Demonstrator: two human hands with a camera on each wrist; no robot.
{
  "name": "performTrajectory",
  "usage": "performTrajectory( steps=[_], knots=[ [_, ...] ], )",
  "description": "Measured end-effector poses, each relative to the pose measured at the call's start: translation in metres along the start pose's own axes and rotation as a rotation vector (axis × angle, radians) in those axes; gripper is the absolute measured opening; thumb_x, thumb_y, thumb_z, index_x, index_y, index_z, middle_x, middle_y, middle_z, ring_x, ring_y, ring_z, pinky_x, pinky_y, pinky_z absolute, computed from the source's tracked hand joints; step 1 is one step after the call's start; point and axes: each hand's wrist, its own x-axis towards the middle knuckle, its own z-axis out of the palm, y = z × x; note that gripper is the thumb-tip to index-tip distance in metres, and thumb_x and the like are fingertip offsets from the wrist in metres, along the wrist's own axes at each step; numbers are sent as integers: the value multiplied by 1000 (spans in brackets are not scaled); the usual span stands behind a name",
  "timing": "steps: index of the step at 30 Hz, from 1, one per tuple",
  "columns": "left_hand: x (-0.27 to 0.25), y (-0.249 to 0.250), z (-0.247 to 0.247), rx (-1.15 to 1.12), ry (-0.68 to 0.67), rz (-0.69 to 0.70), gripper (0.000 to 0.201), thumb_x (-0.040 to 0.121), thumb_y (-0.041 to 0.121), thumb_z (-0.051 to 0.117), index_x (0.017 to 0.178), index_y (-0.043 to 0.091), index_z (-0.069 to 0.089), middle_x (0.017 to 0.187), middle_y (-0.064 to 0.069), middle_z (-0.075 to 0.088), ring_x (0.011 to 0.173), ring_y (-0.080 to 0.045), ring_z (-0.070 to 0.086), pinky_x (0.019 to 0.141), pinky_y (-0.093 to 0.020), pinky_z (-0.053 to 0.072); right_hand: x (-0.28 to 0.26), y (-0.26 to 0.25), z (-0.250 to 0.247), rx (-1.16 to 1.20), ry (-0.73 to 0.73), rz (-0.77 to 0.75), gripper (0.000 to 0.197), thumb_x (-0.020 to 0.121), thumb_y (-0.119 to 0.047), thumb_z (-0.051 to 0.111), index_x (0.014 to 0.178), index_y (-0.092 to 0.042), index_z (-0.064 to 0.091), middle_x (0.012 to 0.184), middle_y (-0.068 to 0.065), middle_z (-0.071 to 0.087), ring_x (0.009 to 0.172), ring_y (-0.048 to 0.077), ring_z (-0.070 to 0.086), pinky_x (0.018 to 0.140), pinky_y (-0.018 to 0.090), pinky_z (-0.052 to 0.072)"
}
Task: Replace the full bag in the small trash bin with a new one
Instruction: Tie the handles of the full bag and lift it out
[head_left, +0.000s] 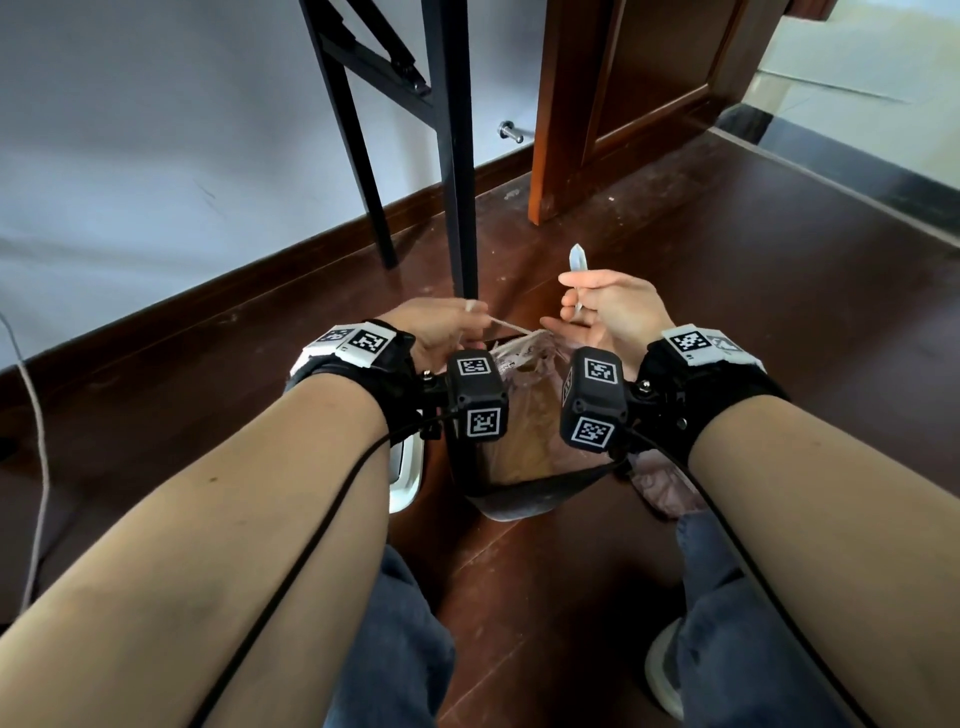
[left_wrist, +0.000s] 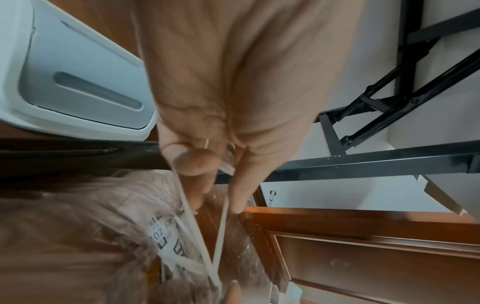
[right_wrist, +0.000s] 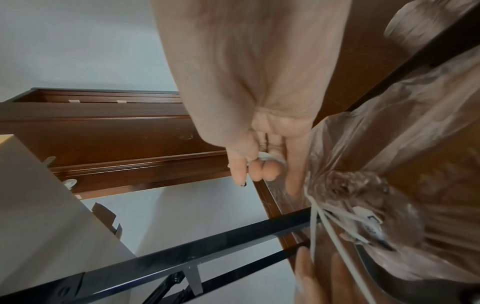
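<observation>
A pinkish see-through trash bag (head_left: 530, 415) full of brown waste sits in the small dark bin (head_left: 519, 501) between my knees, its mouth gathered shut. My left hand (head_left: 452, 327) pinches the white drawstring (head_left: 511, 327) and holds it taut to the left. In the left wrist view the hand (left_wrist: 215, 176) pinches two strands of drawstring (left_wrist: 221, 226) that run down to the bag (left_wrist: 91, 226). My right hand (head_left: 587, 306) grips the other drawstring end (head_left: 577, 260), which sticks up. The right wrist view shows that hand (right_wrist: 259, 170) curled round the strip beside the bag's gathered neck (right_wrist: 350, 185).
The bin's white lid (head_left: 405, 467) lies on the dark wooden floor left of the bin. Black table legs (head_left: 457, 156) stand just beyond my hands, with a brown door frame (head_left: 550, 130) behind. A white cable (head_left: 36, 415) trails at far left. My shoe (head_left: 665, 670) is at lower right.
</observation>
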Motion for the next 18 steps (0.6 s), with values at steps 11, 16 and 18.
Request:
performTrajectory(
  steps=[11,16,18],
  knots=[
    [6,-13,-14,692,-84,-117,38,59,30,86,94,21,75,89,-13,70,73,-23,59,59,-24,41,3,5,-6,-152,62,26,31,89,16,37,90,3,65,77,13,52,70,21,52,79,42,58],
    [14,-20,-16,927,-14,-134,45,70,35,79,100,3,73,81,-12,71,77,-27,67,79,-34,55,6,8,-7,-172,90,9,31,88,16,37,88,4,65,74,13,52,66,21,51,78,44,59],
    [16,-21,-16,973,15,-130,45,75,35,76,102,-1,72,74,-10,64,71,-23,57,69,-28,44,6,8,-7,-165,94,1,31,88,16,38,80,1,65,73,14,52,65,20,51,77,45,59]
  ],
)
